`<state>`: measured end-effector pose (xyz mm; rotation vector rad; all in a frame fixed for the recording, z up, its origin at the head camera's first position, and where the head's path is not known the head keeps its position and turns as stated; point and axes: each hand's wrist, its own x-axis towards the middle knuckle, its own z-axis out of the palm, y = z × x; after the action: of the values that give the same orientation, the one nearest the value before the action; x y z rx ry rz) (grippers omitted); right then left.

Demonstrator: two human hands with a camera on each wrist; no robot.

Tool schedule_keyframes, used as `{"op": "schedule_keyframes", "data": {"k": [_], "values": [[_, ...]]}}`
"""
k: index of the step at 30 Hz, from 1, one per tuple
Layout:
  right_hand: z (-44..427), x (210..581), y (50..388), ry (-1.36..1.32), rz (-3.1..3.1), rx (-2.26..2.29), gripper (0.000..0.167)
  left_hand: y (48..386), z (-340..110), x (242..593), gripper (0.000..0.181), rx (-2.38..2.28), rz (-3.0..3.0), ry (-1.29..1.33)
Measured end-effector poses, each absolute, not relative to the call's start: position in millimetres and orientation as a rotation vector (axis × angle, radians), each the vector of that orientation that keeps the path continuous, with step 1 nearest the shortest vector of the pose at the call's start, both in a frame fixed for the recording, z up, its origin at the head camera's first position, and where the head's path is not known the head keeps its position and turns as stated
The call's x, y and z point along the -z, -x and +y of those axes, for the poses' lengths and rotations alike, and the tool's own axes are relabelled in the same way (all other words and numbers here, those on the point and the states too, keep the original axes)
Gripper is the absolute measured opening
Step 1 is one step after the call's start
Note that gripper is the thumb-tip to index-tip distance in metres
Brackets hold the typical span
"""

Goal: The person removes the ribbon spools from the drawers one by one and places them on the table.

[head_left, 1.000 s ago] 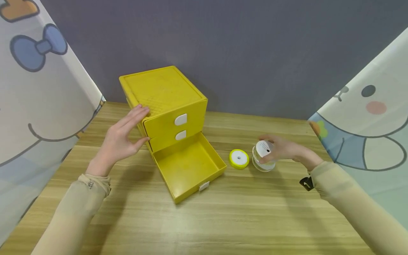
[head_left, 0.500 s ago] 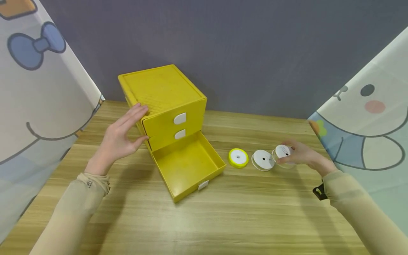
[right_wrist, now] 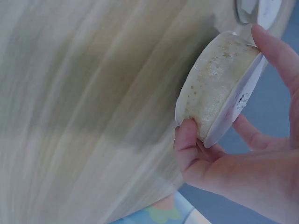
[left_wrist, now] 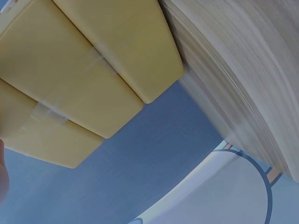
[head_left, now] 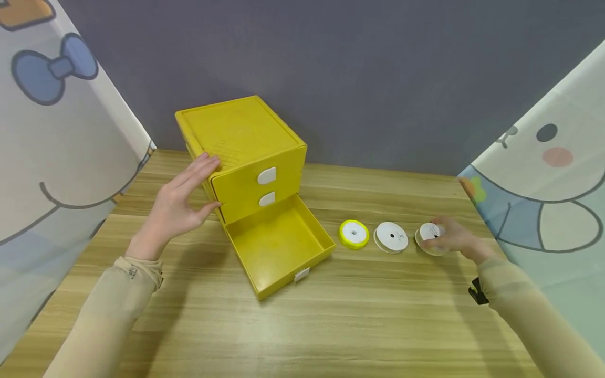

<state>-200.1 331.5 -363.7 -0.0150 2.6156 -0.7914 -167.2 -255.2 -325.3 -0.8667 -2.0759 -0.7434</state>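
Observation:
At the table's right, my right hand (head_left: 451, 234) grips a white-flanged ribbon spool (head_left: 429, 239). In the right wrist view, pale sheer ribbon with small gold stars is wound on this spool (right_wrist: 215, 88), and fingers and thumb hold its rims. Left of it lie a flat white spool (head_left: 390, 237) and a spool with a bright yellow edge (head_left: 353, 234). My left hand (head_left: 177, 202) rests on the front left corner of a yellow drawer cabinet (head_left: 246, 136), fingers straight along the top edge, thumb at the front edge. The cabinet's bottom drawer (head_left: 279, 252) is pulled out, with nothing in it.
The wooden table (head_left: 350, 320) runs back to a dark grey wall (head_left: 354, 84). Cartoon-printed cloths hang at the left (head_left: 85, 152) and right (head_left: 557, 173). The two upper drawers with white tabs (head_left: 267, 176) are pushed in.
My right hand has carried the ribbon spool rightward off the flat white spool and lowered it to the right, now apart from it. The left hand stays on the cabinet.

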Motion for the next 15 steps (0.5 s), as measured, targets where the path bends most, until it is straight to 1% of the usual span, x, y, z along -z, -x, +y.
{"op": "schedule_keyframes", "data": {"k": [6, 15], "values": [[336.1, 373.2, 198.5, -0.019, 2.601, 0.829, 0.09, 166.8, -254.9, 326.0, 0.089, 0.728, -2.093, 0.87], [336.4, 377.5, 198.9, -0.011, 2.614, 0.812, 0.094, 165.0, -257.8, 325.2, 0.084, 0.669, -2.164, 0.845]]}}
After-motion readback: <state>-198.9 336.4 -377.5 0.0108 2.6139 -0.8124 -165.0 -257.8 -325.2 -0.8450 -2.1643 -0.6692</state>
